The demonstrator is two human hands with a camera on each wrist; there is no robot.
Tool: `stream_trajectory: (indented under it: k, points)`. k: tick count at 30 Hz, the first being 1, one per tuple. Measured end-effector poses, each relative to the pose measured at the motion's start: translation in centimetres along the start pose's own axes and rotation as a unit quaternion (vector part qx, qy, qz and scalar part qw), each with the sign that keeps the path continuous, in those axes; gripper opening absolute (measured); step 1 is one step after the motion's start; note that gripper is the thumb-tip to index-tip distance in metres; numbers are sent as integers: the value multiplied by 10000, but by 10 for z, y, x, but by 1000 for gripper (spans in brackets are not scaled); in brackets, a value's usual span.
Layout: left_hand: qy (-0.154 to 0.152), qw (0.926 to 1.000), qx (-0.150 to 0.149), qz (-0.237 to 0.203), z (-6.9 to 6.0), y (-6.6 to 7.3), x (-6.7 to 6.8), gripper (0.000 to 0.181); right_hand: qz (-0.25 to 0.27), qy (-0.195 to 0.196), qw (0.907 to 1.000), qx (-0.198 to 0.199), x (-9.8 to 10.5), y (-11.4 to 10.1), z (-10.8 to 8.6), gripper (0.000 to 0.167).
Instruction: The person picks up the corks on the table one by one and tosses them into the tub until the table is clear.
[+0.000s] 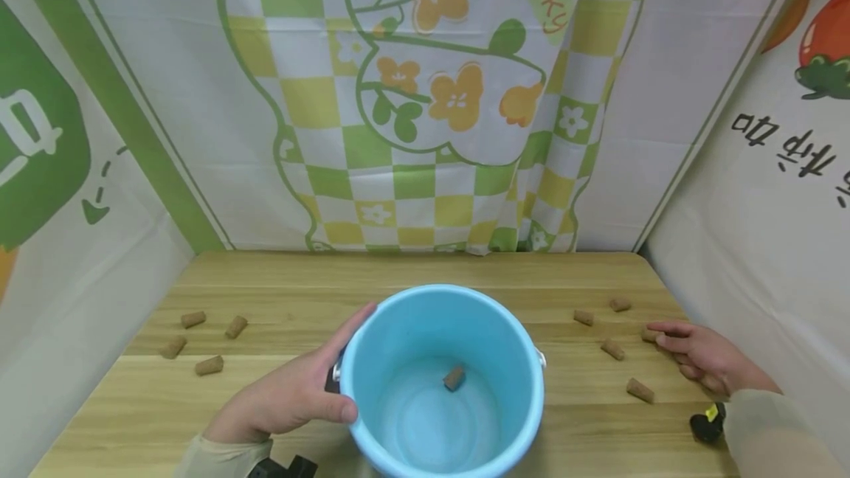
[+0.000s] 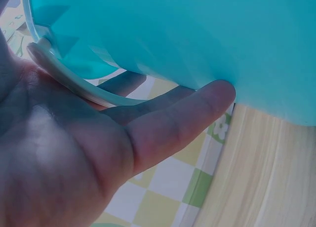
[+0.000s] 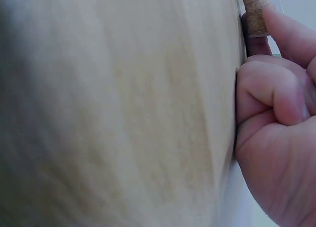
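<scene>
A light blue bucket [image 1: 441, 301] stands upright at the table's front, with one cork [image 1: 454, 378] lying on its floor. Against the bucket's left outer side my left hand [image 1: 292, 393] rests, thumb near the front and fingers toward the back. Its nearly straight fingers [image 2: 173, 123] touch the outer wall, beside the pale bucket handle [image 2: 74, 84]. At the table's right, my right hand [image 1: 713, 360] pinches a cork [image 3: 255, 15] between thumb and a finger, low at the tabletop. The other fingers of that hand are curled under.
Several loose corks [image 1: 640, 390] lie between the bucket and my right hand. Several more corks [image 1: 209, 366] lie on the left of the wooden table [image 1: 299, 279]. A patterned curtain [image 1: 432, 190] hangs behind the table, and printed fabric walls flank both sides.
</scene>
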State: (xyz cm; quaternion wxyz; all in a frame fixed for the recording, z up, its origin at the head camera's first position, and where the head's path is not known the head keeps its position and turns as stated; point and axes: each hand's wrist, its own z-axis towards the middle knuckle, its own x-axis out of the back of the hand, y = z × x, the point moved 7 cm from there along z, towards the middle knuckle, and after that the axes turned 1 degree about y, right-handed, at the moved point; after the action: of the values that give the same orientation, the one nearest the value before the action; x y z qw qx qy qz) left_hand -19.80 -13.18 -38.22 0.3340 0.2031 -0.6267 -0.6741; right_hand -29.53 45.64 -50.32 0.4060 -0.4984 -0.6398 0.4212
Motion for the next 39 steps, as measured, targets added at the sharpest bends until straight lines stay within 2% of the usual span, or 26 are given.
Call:
stream_trajectory:
  k: [5,11,18,23,32,39]
  points:
    - [5,10000,-28,7,0,0,0,107,227,-202,9993,197,-3,-2,-1,23]
    - [23,10000,12,1,0,2,0,109,507,-297,9980,231,-3,-1,-1,25]
    - [-9,9999,-102,76,0,1,2,107,592,-361,9972,288,-4,-2,-2,24]
    - [19,10000,-13,62,0,2,2,109,679,-446,9962,316,-4,-2,-4,25]
    - [33,9998,126,116,-2,-1,2,109,578,-291,9977,181,-3,0,-2,24]
    - [59,9997,104,192,-1,3,2,110,756,-331,9964,180,-3,0,-3,24]
